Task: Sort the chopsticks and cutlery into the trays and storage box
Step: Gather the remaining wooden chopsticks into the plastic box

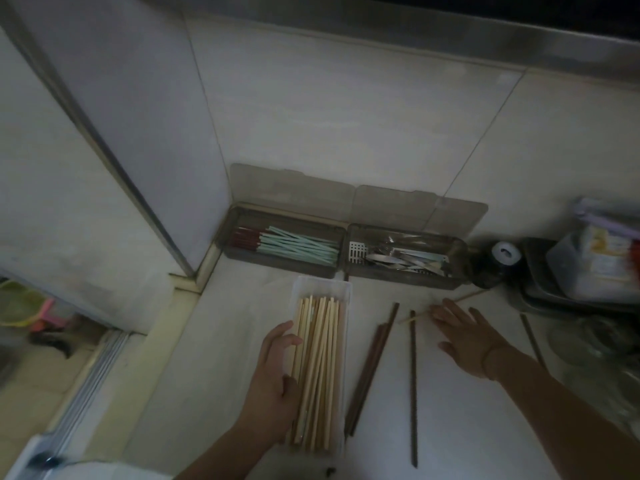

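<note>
A clear storage box (320,289) on the counter holds several pale bamboo chopsticks (318,368). My left hand (273,375) grips the box's left side, thumb and fingers curled on its rim. My right hand (467,336) lies flat with spread fingers over a pale chopstick (415,317) on the counter. Dark wooden chopsticks (372,368) lie between the hands, one more (412,386) beside them and another (533,341) right of my wrist. At the wall, one lidded tray (225,233) holds green-and-red chopsticks (291,249); the second tray (460,258) holds metal cutlery (405,259).
Both trays' lids (294,188) lean open against the tiled wall. A dark jar with a white cap (502,254) stands right of the trays. A dark tray with plastic containers (588,268) and glassware (595,341) fills the right. The counter edge runs along the left.
</note>
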Tool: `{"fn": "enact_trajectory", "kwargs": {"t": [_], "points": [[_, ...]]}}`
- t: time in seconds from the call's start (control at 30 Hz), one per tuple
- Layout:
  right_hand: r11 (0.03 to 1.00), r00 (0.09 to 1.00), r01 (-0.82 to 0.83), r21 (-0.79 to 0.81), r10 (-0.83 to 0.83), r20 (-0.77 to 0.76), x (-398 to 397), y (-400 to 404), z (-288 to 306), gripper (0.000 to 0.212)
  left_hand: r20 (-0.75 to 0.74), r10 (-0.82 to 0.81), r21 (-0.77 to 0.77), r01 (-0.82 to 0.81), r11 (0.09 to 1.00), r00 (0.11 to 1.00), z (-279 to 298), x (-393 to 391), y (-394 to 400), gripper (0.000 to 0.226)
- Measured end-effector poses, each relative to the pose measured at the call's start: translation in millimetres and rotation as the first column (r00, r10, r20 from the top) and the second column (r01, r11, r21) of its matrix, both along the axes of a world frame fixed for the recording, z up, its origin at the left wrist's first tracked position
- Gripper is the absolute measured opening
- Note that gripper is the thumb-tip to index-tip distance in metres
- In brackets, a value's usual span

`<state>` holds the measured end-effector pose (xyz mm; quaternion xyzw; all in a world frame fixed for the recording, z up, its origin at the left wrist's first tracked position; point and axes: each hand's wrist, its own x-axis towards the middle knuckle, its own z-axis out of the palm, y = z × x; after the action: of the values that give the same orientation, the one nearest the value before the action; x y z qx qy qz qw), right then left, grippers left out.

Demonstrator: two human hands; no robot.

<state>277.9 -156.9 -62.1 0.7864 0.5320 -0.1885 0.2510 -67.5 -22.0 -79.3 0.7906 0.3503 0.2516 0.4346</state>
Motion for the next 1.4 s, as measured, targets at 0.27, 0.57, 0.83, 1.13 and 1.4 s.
{"fn": "enact_trajectory", "kwargs": {"t": [0.27, 0.57, 0.83, 1.13, 1.4], "points": [[0.928, 0.981, -0.165, 0.334, 0.121, 0.15, -35.3, -14.9, 17.9, 0.065, 0.007, -0.129, -0.003, 0.129, 0.992, 0.992, -2.7, -6.7, 0.5, 0.086], [-0.089, 0.898, 0.422, 0.902, 0.18, -0.402, -184.5, 28.3, 116.5, 0.014, 0.005, -0.098, -0.018, 0.098, 0.995, 0.995, -7.4, -34.2, 6.4, 0.1], [0.541, 0.791, 0.483, 0.689, 0.068, -0.607, -265.2, 114.7, 48.0, 0.042, 0.115, 0.027, -0.039, -0.023, 0.999, 0.993, -12.2, -55.2, 20.5, 0.103], [0.927, 0.911, 0.018, 0.375, 0.14, -0.389, -284.9, 100.6, 30.1, 0.027, 0.159, 0.064, -0.073, -0.053, 0.996, 0.985, -18.0, -46.0, 17.6, 0.076], [0.621, 0.913, 0.406, 0.67, -0.303, -0.273, -202.6, 83.2, -3.7, 0.025, -0.2, -0.087, 0.194, 0.127, 0.973, 0.976, -20.1, -57.8, 27.8, 0.048]]}}
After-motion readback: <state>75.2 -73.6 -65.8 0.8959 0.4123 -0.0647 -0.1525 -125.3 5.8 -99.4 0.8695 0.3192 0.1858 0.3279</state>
